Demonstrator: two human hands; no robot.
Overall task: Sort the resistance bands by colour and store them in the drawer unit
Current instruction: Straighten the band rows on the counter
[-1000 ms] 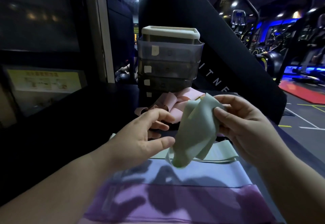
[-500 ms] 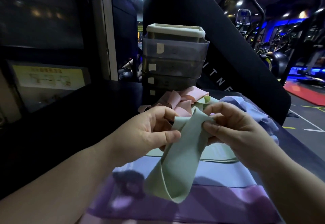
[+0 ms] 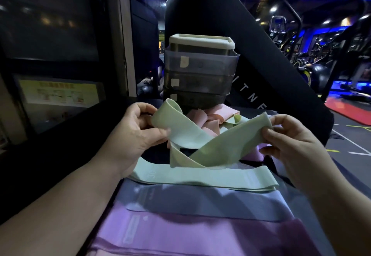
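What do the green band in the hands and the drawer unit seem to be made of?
The green band: probably thin latex or rubber, matte; it bends and twists limply between left hand and right hand. The drawer unit: likely hard plastic, smoky translucent drawers under an opaque cream top.

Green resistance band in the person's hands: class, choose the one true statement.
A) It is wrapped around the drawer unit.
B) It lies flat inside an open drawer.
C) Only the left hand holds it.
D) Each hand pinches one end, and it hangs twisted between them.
D: the left hand pinches one end of the green band and the right hand pinches the other, with the band sagging in a twist between them.
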